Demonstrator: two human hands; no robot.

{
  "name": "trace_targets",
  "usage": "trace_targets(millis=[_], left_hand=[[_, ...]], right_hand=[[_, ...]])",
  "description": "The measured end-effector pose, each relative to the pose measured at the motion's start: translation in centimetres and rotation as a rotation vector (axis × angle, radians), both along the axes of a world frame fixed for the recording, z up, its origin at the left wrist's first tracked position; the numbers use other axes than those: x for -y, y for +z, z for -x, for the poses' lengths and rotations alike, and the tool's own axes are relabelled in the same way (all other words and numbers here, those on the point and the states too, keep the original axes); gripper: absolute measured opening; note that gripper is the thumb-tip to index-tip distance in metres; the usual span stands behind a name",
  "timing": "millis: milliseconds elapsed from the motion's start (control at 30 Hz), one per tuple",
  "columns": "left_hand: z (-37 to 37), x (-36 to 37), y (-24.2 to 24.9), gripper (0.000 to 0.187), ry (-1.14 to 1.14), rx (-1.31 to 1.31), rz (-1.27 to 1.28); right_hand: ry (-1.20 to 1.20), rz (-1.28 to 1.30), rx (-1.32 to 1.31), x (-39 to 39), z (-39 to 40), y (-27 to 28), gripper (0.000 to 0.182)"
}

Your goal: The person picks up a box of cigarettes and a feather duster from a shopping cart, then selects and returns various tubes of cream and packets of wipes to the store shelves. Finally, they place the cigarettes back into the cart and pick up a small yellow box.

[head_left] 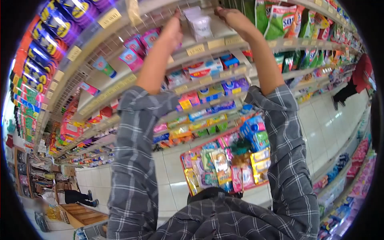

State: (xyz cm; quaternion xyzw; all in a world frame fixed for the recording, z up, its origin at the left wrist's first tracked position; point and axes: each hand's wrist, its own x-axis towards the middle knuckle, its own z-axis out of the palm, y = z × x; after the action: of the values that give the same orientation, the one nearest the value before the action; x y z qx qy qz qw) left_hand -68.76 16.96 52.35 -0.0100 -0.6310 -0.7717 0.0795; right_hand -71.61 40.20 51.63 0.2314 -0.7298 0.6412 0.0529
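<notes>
Both my arms reach up to a high shelf, with a short row of white packs (201, 29) standing between my hands. My left hand (173, 32) is left of the packs, beside pink pouches (151, 37), its fingers stretched forward and slightly blurred. On the other side, my right hand (235, 20) is over the shelf with its fingers extended and a gap to the packs. Neither hand visibly holds anything. The print on the front pack is too blurred to read.
Below me is a red-rimmed basket or cart (185, 170) full of packaged goods, with a blue basket (247, 130) at its corner. Green pouches (280, 22) fill the shelf at right. One person (357, 78) stands in the right aisle, another person's legs (78, 197) show lower left.
</notes>
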Motion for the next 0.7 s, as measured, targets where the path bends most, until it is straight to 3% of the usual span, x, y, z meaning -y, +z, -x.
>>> trace_targets(millis=[33, 67, 100, 133, 167, 200, 233, 333, 367, 400, 433, 467, 500, 600, 633, 700], left_hand=[[-2.2, -1.5, 1.0, 0.045, 0.113, 0.043, 0.057], [-5.8, -2.1, 2.1, 0.036, -0.051, -0.016, 0.126], [-3.3, 1.1, 0.2, 0.036, -0.164, -0.141, 0.121], [-0.2, 6.1, -2.8, 0.069, -0.047, 0.052, 0.402], [-12.7, -2.7, 2.3, 0.053, 0.049, -0.154, 0.563], [-14.0, -0.9, 0.5, 0.041, 0.067, -0.501, 0.868], [-17.2, -1.3, -1.2, 0.040, 0.204, -0.513, 0.919], [-29.4, -2.7, -6.0, 0.041, 0.228, -0.473, 1.018], [-33.5, -1.8, -10.7, 0.032, 0.080, -0.358, 0.699], [-36.6, -0.5, -14.7, 0.028, -0.034, -0.211, 0.745], [-41.5, 2.1, -21.7, 0.025, 0.158, 0.119, 1.106], [-43.8, -1.2, -21.1, 0.024, -0.006, 0.266, 1.142], [-46.3, -2.4, -23.1, 0.022, -0.082, 0.319, 0.999], [-53.0, -4.5, -25.5, 0.025, -0.010, 0.609, 0.783], [-54.2, -5.0, -25.8, 0.026, 0.032, 0.644, 0.716], [-54.7, -5.0, -26.1, 0.027, 0.062, 0.621, 0.696]], right_hand=[[0.055, -0.012, -0.076, -1.6, -2.3, -0.2, 0.049], [0.022, -0.072, -0.182, -3.1, -5.4, -0.3, 0.046], [-0.013, -0.133, -0.280, -4.6, -9.4, 0.1, 0.044], [-0.006, -0.109, -0.211, -6.7, -12.4, 0.0, 0.037], [-0.001, -0.083, -0.143, -8.8, -15.3, -0.2, 0.029], [-0.115, -0.030, -0.166, -10.9, -17.1, -2.0, 0.028], [-0.234, 0.013, -0.175, -13.0, -19.7, -4.1, 0.027], [-0.561, -0.297, 0.123, -21.7, -27.5, -12.2, 0.040], [-0.593, -0.268, 0.197, -24.4, -30.0, -16.0, 0.035], [-0.616, -0.235, 0.263, -26.3, -32.4, -19.8, 0.030], [-0.701, -0.321, 0.264, -26.9, -35.4, -21.9, 0.027], [-0.781, -0.410, 0.266, -27.1, -38.9, -23.4, 0.023], [-0.765, -0.449, 0.372, -28.0, -41.9, -24.7, 0.021], [-0.635, -0.550, 0.595, -27.3, -47.8, -26.9, 0.025], [-0.546, -0.578, 0.597, -26.2, -48.8, -27.8, 0.031], [-0.402, -0.865, 0.317, -24.1, -49.3, -30.0, 0.046]])
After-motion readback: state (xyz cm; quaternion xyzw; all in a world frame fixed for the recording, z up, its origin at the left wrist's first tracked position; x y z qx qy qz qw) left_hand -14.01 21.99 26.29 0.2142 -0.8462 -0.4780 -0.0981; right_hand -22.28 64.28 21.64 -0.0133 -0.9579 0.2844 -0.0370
